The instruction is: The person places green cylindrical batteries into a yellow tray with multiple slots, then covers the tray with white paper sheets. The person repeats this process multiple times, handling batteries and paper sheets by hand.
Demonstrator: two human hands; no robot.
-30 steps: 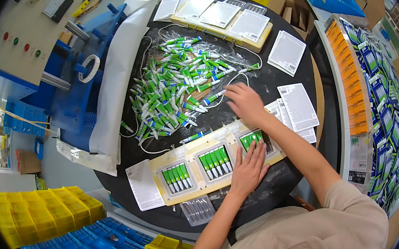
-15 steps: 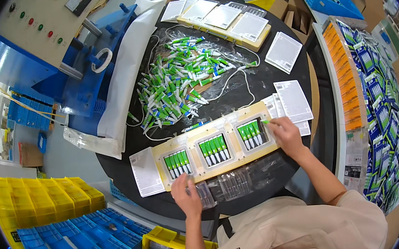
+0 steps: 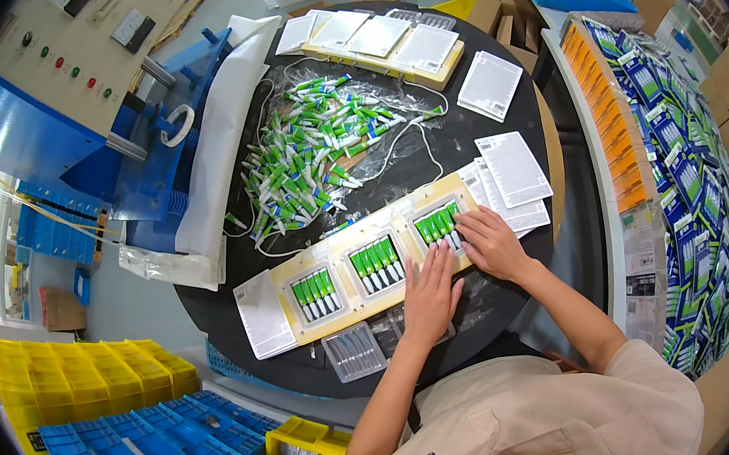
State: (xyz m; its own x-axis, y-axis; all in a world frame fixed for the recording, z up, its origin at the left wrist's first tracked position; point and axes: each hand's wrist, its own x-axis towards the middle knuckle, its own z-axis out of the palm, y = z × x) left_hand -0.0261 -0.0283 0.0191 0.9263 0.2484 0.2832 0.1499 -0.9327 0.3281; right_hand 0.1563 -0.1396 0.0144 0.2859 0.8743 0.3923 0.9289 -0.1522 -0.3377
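A yellow three-window holder [image 3: 365, 230] lies in front of me. Its clear blister trays contain rows of small green tubes with white caps: a left row [image 3: 314, 296], a middle row [image 3: 376, 264] and a right row [image 3: 438, 226]. My right hand [image 3: 494, 247] rests at the right window, its bent, spread fingertips on the tubes there. My left hand [image 3: 431, 299] lies across the holder's front edge beside that window, fingers extended and apart. Neither hand grips anything visible, though fingers cover part of the right row. Clear blister trays [image 3: 354, 353] lie just before the holder.
Beyond the holder lies a loose heap of tubes [image 3: 311, 148], crossed by a white cord. White cards [image 3: 264, 315] sit left of the holder, more cards [image 3: 513, 170] right. A second holder [image 3: 454, 63] stands farther back. A blue machine [image 3: 37, 112] flanks the round black table.
My right hand has brought a tube into the right window and no longer shows it held. My left hand has moved right from the left window to the right one. The view has shifted slightly.
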